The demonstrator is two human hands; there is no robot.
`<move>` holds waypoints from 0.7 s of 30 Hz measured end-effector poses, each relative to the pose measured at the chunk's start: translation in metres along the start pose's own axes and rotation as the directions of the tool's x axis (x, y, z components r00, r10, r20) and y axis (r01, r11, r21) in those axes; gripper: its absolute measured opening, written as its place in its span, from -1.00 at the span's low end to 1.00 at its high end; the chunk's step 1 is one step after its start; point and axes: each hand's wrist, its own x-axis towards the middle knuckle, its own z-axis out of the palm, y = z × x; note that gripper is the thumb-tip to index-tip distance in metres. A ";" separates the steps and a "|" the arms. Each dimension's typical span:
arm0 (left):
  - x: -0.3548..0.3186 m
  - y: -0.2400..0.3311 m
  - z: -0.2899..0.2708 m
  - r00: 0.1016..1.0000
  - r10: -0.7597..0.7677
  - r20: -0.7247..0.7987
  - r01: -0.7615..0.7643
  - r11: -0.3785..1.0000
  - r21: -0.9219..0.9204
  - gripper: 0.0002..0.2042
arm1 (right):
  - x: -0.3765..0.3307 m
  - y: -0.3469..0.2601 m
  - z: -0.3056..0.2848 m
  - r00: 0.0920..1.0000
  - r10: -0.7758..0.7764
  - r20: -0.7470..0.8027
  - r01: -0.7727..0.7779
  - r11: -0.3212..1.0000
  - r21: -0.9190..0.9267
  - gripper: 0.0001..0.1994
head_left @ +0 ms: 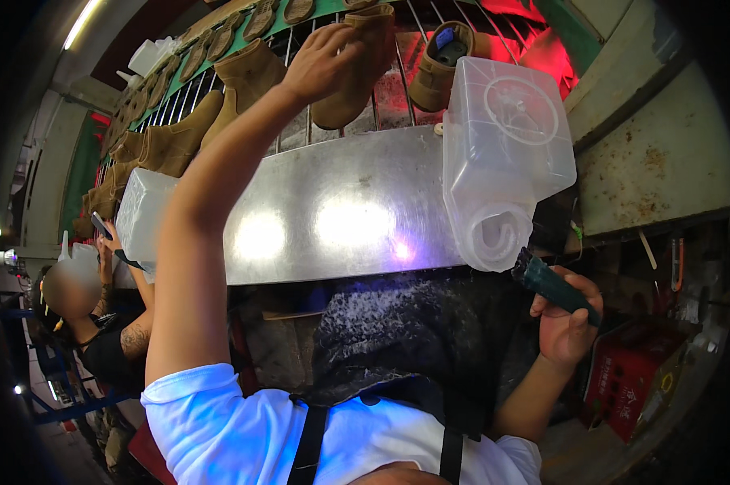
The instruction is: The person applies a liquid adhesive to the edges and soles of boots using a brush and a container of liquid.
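Left hand (320,61) grips tan boot (357,69) on the wire rack (397,89), just past the steel tabletop (333,210) far edge. Right hand (565,323) holds dark green tool (552,284), low beside the translucent jug (502,153).

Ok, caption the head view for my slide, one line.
Left hand grips a tan boot on the wire rack; right hand holds a dark green tool.
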 end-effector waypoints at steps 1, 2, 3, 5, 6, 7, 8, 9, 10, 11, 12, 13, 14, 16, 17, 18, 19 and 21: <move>-0.006 0.006 0.005 0.982 -0.172 -0.077 0.170 0.985 -0.034 -0.51 | 0.002 0.001 0.001 1.000 -0.003 0.012 0.003 1.000 -0.005 -0.48; -0.006 0.007 0.014 0.939 -0.315 -0.138 0.314 0.949 -0.030 -0.38 | 0.003 0.001 0.001 1.000 -0.007 0.023 0.007 1.000 -0.010 -0.48; -0.002 0.015 0.021 0.884 -0.453 -0.115 0.447 0.891 -0.075 -0.32 | 0.003 0.000 0.002 1.000 -0.003 0.005 0.004 0.999 -0.032 -0.48; 0.008 0.035 0.028 0.718 -0.694 -0.049 0.683 0.717 -0.140 -0.18 | 0.002 0.000 0.003 1.000 0.002 -0.024 -0.003 0.998 -0.067 -0.49; 0.017 0.043 0.027 0.662 -0.748 0.056 0.745 0.647 -0.162 0.01 | 0.002 0.000 0.003 1.000 0.000 -0.024 -0.002 0.997 -0.076 -0.49; 0.021 0.047 0.032 0.626 -0.773 0.106 0.775 0.602 -0.191 0.01 | 0.002 0.000 0.002 1.000 -0.002 -0.024 0.000 0.996 -0.085 -0.50; 0.024 0.051 0.039 0.589 -0.792 0.158 0.803 0.554 -0.218 0.02 | 0.001 0.000 0.002 1.000 -0.004 -0.025 0.002 0.995 -0.096 -0.51; 0.026 0.051 0.045 0.552 -0.808 0.204 0.829 0.507 -0.237 0.02 | 0.001 0.002 0.002 0.999 -0.004 -0.035 0.001 0.995 -0.102 -0.52; 0.028 0.051 0.051 0.499 -0.835 0.233 0.864 0.455 -0.218 -0.04 | 0.000 0.003 0.002 0.999 -0.005 -0.044 0.000 0.994 -0.109 -0.53; 0.027 0.048 0.054 0.449 -0.841 0.303 0.891 0.396 -0.222 -0.08 | 0.000 0.003 0.002 0.999 -0.006 -0.054 -0.001 0.993 -0.115 -0.54; 0.029 0.047 0.056 0.400 -0.836 0.377 0.915 0.337 -0.223 -0.12 | -0.002 0.002 0.003 0.998 -0.013 -0.065 0.006 0.994 -0.106 -0.56; 0.032 0.046 0.057 0.349 -0.823 0.448 0.936 0.278 -0.218 -0.17 | -0.003 0.002 0.003 0.997 -0.020 -0.076 0.013 0.995 -0.096 -0.57; 0.032 0.044 0.059 0.372 -0.830 0.416 0.926 0.298 -0.232 -0.20 | -0.004 0.001 0.003 0.996 -0.027 -0.086 0.020 0.996 -0.086 -0.59; 0.028 0.042 0.062 0.418 -0.834 0.359 0.904 0.343 -0.256 -0.28 | -0.012 0.003 -0.002 0.993 -0.026 -0.118 0.015 0.995 -0.096 -0.60; 0.025 0.041 0.063 0.442 -0.822 0.359 0.891 0.359 -0.277 -0.29 | -0.015 0.004 -0.004 0.991 -0.026 -0.132 0.012 0.995 -0.099 -0.61; 0.027 0.042 0.059 0.470 -0.807 0.358 0.876 0.375 -0.304 -0.29 | -0.016 0.006 -0.006 0.991 -0.024 -0.128 0.012 0.995 -0.094 -0.62; 0.029 0.041 0.056 0.496 -0.792 0.356 0.859 0.390 -0.331 -0.29 | -0.018 0.008 -0.007 0.992 -0.022 -0.123 0.011 0.996 -0.090 -0.63; 0.031 0.035 0.060 0.513 -0.770 0.380 0.852 0.403 -0.335 -0.28 | -0.019 0.010 -0.007 0.993 -0.034 -0.117 0.025 0.997 -0.079 -0.63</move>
